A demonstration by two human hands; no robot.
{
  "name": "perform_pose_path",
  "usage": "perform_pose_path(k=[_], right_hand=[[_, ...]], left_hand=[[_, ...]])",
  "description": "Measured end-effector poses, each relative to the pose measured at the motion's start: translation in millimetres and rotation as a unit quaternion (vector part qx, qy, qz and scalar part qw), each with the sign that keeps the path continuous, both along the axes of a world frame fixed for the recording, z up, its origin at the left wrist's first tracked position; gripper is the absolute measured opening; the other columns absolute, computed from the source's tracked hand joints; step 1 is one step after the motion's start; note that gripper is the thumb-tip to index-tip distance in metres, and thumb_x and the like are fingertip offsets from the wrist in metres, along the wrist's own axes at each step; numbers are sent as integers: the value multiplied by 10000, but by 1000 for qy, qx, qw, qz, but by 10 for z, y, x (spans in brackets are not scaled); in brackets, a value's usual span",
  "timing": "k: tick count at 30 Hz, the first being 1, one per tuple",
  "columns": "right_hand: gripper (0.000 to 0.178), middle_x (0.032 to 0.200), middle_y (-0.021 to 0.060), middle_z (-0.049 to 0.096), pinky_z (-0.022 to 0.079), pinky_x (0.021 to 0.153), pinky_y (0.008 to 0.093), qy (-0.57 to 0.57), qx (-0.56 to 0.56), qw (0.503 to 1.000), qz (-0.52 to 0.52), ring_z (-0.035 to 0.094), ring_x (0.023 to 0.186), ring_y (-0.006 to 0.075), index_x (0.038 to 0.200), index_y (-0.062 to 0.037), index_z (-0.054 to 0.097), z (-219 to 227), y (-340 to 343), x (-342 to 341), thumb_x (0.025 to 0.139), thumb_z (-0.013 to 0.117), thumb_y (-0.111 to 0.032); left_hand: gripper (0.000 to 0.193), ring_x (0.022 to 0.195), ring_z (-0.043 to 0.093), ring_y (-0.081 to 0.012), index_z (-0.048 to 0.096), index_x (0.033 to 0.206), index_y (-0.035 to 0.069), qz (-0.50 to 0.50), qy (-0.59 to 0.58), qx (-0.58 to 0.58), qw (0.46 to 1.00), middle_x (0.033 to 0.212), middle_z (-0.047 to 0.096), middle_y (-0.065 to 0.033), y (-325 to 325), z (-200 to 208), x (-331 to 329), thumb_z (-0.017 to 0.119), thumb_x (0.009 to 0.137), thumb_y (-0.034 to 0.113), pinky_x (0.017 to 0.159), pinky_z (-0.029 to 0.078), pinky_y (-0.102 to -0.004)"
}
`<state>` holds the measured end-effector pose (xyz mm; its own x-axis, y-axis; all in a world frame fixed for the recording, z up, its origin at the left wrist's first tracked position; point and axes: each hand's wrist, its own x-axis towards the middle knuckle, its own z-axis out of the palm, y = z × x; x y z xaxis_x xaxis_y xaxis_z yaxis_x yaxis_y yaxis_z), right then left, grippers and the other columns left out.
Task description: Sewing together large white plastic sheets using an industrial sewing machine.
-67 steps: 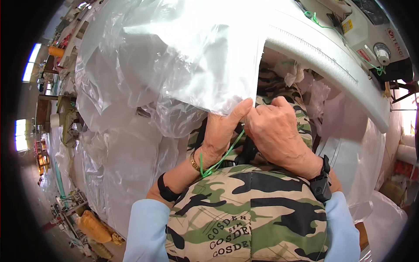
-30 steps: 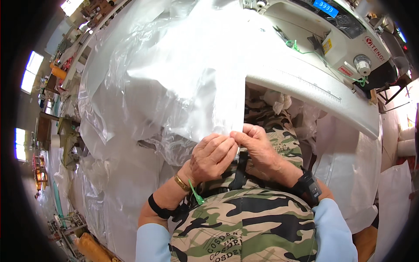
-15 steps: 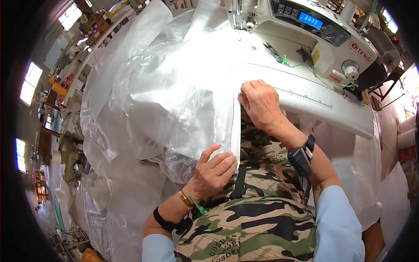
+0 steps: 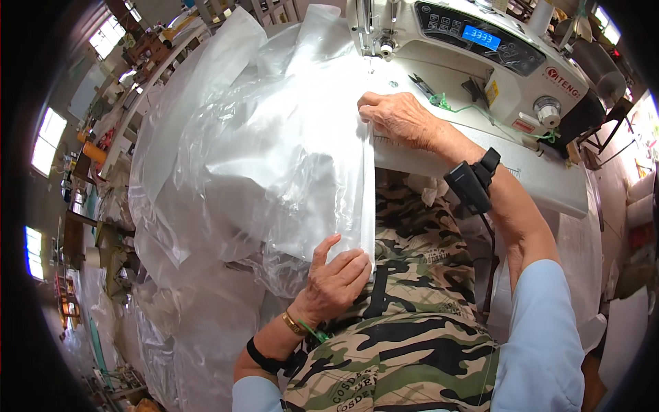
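Observation:
A large sheet of clear plastic film (image 4: 268,165) is heaped over the left of the sewing table, its right edge folded into a straight narrow strip. My right hand (image 4: 398,118) pinches that edge high up, just below the needle area of a white sewing machine (image 4: 439,58). Lower down, my left hand (image 4: 333,278) grips the same edge near my lap, its fingers on top of the fold and the thumb raised. Bright lamp glare washes out the film near the needle.
On the machine bed lie thread snips (image 4: 422,86) with a green cord (image 4: 449,106). A printed ruler scale (image 4: 508,168) runs along the bed's front edge, partly under my right forearm. More plastic film (image 4: 206,329) hangs at the lower left. A camouflage apron (image 4: 412,329) covers my lap.
My right hand has moved up along the film's edge, closer to the needle. The left hand stays near the lower end of the fold, shifting only slightly.

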<state>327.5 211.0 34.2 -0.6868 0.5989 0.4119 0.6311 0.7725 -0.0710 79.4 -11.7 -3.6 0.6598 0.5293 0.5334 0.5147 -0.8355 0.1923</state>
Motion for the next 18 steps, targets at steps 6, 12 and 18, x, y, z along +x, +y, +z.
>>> perform_pose_path(k=[6, 12, 18], right_hand=[[117, 912, 66, 585, 509, 656, 410, -49, -40, 998, 22, 621, 756, 289, 877, -62, 509, 67, 100, 41, 843, 619, -42], [132, 884, 74, 591, 493, 645, 420, -116, -69, 990, 34, 614, 719, 307, 904, -66, 494, 112, 224, 23, 871, 621, -55], [138, 922, 73, 610, 505, 651, 421, -134, -41, 989, 56, 646, 744, 293, 941, -64, 515, 171, 266, -30, 880, 637, -79]], left_hand=[[126, 985, 698, -177, 729, 913, 50, 4, 14, -4, 1000, 993, 702, -28, -21, 18, -17, 673, 801, 62, 1128, 331, -551], [114, 996, 697, -180, 718, 903, 53, 7, 10, -17, 1000, 995, 700, -32, 2, -34, -23, 664, 803, 60, 1134, 318, -556], [107, 1008, 703, -177, 711, 900, 63, 7, -5, -21, 1000, 992, 700, -22, 35, -85, -9, 653, 811, 48, 1135, 311, -561]])
